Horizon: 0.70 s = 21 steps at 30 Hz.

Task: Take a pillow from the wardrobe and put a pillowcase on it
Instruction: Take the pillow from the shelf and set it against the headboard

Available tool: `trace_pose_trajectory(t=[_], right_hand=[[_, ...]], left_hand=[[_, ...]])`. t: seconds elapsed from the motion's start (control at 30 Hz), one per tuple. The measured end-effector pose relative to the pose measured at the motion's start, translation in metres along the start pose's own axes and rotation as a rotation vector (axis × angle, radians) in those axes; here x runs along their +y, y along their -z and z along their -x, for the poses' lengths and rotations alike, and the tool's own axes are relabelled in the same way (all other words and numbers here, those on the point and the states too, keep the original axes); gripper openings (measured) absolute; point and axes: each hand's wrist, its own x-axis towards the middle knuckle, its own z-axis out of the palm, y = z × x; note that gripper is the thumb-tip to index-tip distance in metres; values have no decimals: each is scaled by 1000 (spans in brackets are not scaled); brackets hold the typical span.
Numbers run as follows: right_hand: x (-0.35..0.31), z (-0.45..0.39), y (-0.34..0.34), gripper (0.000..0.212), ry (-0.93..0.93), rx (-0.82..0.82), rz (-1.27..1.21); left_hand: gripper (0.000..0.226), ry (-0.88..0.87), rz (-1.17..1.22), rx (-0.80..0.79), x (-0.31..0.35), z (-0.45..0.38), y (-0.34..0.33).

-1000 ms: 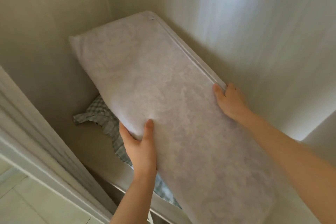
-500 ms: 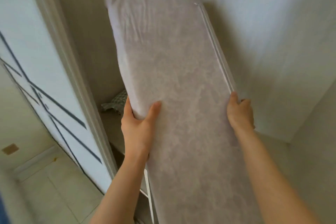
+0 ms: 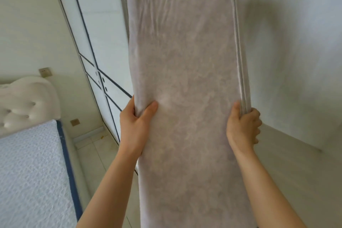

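Observation:
A long pale grey pillow (image 3: pixel 185 72) with a zip along its right edge stands on end in front of me, held in the air. My left hand (image 3: pixel 136 122) grips its left edge, thumb on the front face. My right hand (image 3: pixel 243 127) is closed on the right edge by the zip. The white wardrobe (image 3: pixel 103 29), with dark trim lines on its doors, rises behind and to the left of the pillow. No pillowcase is in view.
A bed with a white textured mattress (image 3: pixel 31 172), blue edging and a tufted white headboard (image 3: pixel 24 102) lies at the lower left. Pale floor tiles (image 3: pixel 96 146) run between bed and wardrobe. A plain white panel (image 3: pixel 296 52) stands to the right.
The pillow has come up off the wardrobe shelf and out, now upright. My view has swung left, so the bed appears and the checked cloth on the shelf is gone from sight.

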Motion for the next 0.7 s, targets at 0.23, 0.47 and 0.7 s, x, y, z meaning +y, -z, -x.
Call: trace_pose_trajectory(t=[0.23,0.47,0.7], right_hand=[[-18,89,-24,77,365,-268,-100],[-23,197,-72,81,362,-616,-361],[-36,283,-113,81,330,-773,-489]], left_hand=[[17,-127,-94,144,36,19,75],[40,-185,-324,282,75,41,184],[42,-180,-457,407,92,61,260]])
